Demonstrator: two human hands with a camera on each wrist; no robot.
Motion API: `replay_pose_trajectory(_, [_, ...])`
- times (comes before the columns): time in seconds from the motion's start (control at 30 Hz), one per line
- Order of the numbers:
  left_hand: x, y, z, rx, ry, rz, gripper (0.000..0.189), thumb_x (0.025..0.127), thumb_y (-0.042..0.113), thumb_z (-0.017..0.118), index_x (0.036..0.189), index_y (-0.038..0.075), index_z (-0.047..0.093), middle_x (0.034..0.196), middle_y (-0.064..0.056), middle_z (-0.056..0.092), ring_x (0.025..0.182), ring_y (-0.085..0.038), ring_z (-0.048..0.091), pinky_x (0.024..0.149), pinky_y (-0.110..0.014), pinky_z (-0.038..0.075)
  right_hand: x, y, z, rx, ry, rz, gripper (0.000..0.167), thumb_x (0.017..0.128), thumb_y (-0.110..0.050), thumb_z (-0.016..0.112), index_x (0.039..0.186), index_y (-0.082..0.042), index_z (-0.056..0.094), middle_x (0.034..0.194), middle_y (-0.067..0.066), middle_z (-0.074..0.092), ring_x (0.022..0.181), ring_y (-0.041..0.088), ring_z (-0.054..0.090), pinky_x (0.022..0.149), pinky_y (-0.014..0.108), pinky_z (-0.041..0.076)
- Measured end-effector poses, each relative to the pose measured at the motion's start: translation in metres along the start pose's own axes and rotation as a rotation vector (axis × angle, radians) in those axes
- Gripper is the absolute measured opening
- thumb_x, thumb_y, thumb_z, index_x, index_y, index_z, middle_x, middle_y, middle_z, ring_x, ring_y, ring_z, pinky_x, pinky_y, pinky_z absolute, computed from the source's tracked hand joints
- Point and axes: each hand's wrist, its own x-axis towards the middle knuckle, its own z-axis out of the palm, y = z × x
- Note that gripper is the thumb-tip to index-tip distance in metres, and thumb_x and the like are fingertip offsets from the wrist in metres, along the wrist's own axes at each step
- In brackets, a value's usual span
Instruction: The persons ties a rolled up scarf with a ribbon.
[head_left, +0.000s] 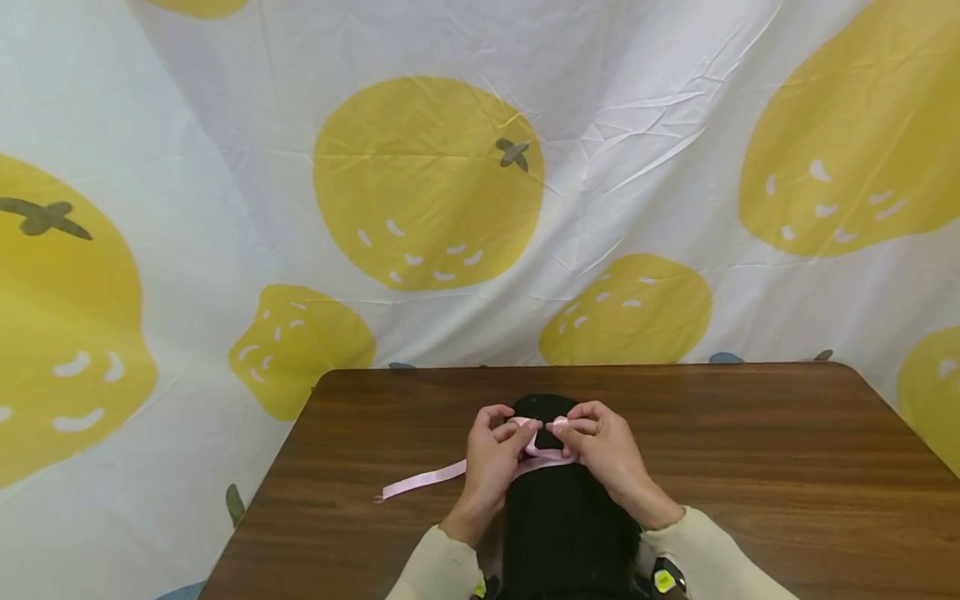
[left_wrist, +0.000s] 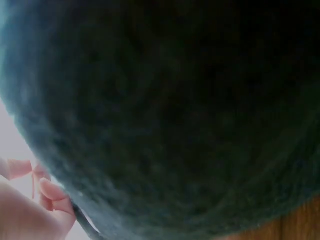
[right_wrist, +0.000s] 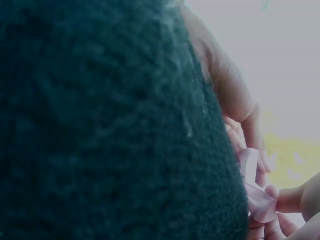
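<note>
A long black object (head_left: 570, 533) with a fuzzy, cloth-like surface lies on the table between the forearms. Around its far part runs a pink satin ribbon (head_left: 546, 463), looped and crossed on top. My left hand (head_left: 495, 450) pinches one part of the ribbon between thumb and fingers, just left of the middle. Opposite it, my right hand (head_left: 606, 446) pinches another part, the two sets of fingertips close together. One loose ribbon tail (head_left: 423, 480) stretches left across the table. Dark fabric fills most of both wrist views; pink ribbon (right_wrist: 262, 205) shows among fingers in the right one.
The brown wood-grain table (head_left: 787, 450) extends to both sides of the black object. Behind its far edge hangs a white cloth (head_left: 637, 150) printed with large yellow fruits. Cream sleeves (head_left: 712, 550) and wrist devices (head_left: 666, 577) flank the object.
</note>
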Motion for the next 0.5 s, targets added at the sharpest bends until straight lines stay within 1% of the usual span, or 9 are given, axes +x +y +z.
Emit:
replay_pose_trajectory(0.07, [0.0007, -0.0008, 0.0006, 0.003, -0.021, 0.008, 0.043, 0.089, 0.009, 0.074, 0.120, -0.002, 0.047, 0.093, -0.013, 0.074, 0.071, -0.010, 0.063, 0.061, -0.021, 0.051, -0.0001, 0.0003, 0.0001, -0.012, -0.006, -0.011, 0.024, 0.090, -0.002, 0.069, 0.105, 0.006, 0.052, 0.083, 0.008, 0.072, 0.057, 0.010, 0.057, 0.055, 0.022, 0.048])
replay_pose_trajectory(0.13, [0.0014, -0.0012, 0.0011, 0.006, -0.047, 0.021, 0.043, 0.088, 0.009, 0.074, 0.121, -0.003, 0.049, 0.092, -0.013, 0.074, 0.069, -0.010, 0.063, 0.060, -0.021, 0.052, 0.0000, 0.0005, 0.0004, -0.012, -0.009, -0.016, 0.024, 0.090, -0.001, 0.069, 0.106, 0.007, 0.053, 0.086, 0.011, 0.074, 0.058, 0.010, 0.058, 0.056, 0.022, 0.050])
replay_pose_trajectory(0.23, [0.0015, -0.0012, 0.0020, 0.018, -0.079, 0.033, 0.045, 0.088, 0.009, 0.074, 0.125, -0.001, 0.050, 0.093, -0.013, 0.074, 0.067, -0.010, 0.062, 0.060, -0.022, 0.054, 0.0001, 0.0003, 0.0009, -0.001, -0.010, -0.018, 0.028, 0.089, 0.002, 0.068, 0.111, 0.007, 0.052, 0.093, 0.016, 0.074, 0.062, 0.011, 0.062, 0.058, 0.022, 0.052])
replay_pose_trajectory(0.33, [0.0012, -0.0001, 0.0026, 0.053, -0.106, 0.059, 0.047, 0.088, 0.007, 0.074, 0.129, 0.001, 0.051, 0.097, -0.013, 0.075, 0.072, -0.010, 0.064, 0.061, -0.021, 0.055, 0.0005, 0.0003, 0.0008, -0.014, -0.014, -0.022, 0.035, 0.089, 0.005, 0.067, 0.117, 0.006, 0.048, 0.098, 0.018, 0.074, 0.063, 0.011, 0.062, 0.058, 0.023, 0.052])
replay_pose_trajectory(0.43, [0.0018, 0.0009, 0.0032, 0.099, -0.141, 0.117, 0.048, 0.087, 0.004, 0.074, 0.130, 0.000, 0.053, 0.100, -0.016, 0.074, 0.074, -0.012, 0.066, 0.061, -0.020, 0.054, 0.0002, 0.0002, -0.0003, -0.059, -0.035, -0.042, 0.038, 0.089, 0.005, 0.066, 0.121, 0.006, 0.046, 0.097, 0.018, 0.074, 0.062, 0.011, 0.061, 0.058, 0.023, 0.051])
replay_pose_trajectory(0.5, [0.0031, 0.0016, 0.0033, 0.136, -0.164, 0.168, 0.047, 0.086, 0.002, 0.074, 0.129, 0.000, 0.055, 0.102, -0.018, 0.074, 0.070, -0.012, 0.065, 0.059, -0.018, 0.052, 0.0001, 0.0001, -0.0011, -0.098, -0.061, -0.063, 0.037, 0.090, 0.005, 0.064, 0.123, 0.006, 0.046, 0.097, 0.018, 0.073, 0.063, 0.012, 0.060, 0.059, 0.023, 0.051])
